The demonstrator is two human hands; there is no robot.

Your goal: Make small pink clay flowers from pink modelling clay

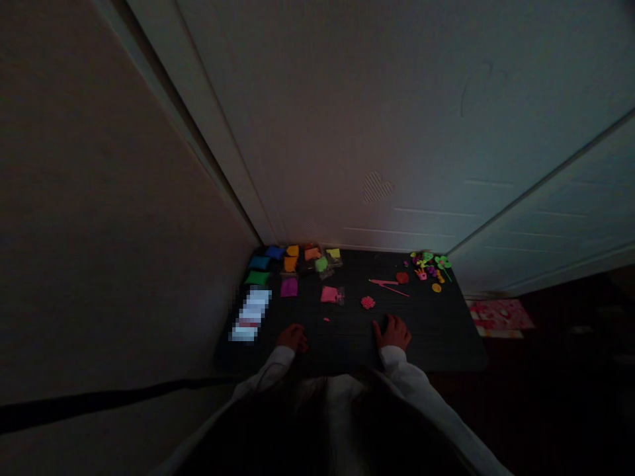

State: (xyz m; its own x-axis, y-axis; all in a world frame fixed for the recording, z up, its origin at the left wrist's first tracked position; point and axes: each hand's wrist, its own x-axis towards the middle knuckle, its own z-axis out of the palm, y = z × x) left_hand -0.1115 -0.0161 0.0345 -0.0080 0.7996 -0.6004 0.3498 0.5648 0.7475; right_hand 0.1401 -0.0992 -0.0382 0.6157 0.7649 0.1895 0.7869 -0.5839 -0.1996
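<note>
My left hand [294, 337] rests on the dark table [342, 350] near its front edge, fingers loosely bent and apart, holding nothing. To its right my right hand [391, 332] lies on the tabletop with the thumb spread from the fingers, also without anything in it. Just beyond the right hand sits a pink, bumpy, flower-like clay piece [368, 303]. A small pink bit [326, 320] lies between the hands, a little farther off. Behind that bit is an opened pink clay packet [329, 295]. Two thin pink tools [383, 283] lie farther back, beside a red lump [401, 278].
Several coloured clay packets [290, 264] are grouped at the back left, above a lit phone [252, 314] with a blurred screen. Small colourful clay figures [426, 264] cluster at the back right, near a yellow disc [436, 288]. A pale wall [317, 165] borders the table's far edge.
</note>
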